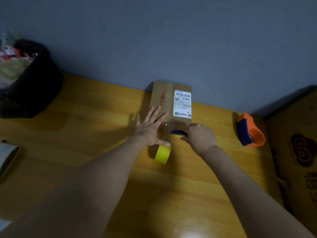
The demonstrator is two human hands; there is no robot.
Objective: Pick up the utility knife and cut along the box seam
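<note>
A brown cardboard box (164, 98) with a white shipping label (182, 103) lies flat on the wooden table (85, 134), against the wall. My left hand (151, 127) lies with straight, spread fingers on the box's near left part, its thumb touching a yellow tape roll (163, 154) just below. A clear strip of tape stretches from the roll toward the box's near edge. My right hand (199, 136) grips a blue cutter (178, 132) whose tip points left at that strip.
An orange and blue tape dispenser (249, 130) lies on the table at the right. A large cardboard box (295, 152) stands at the far right. A black bin bag (29, 79) full of rubbish sits at the back left. A white object (6, 157) lies at the left edge.
</note>
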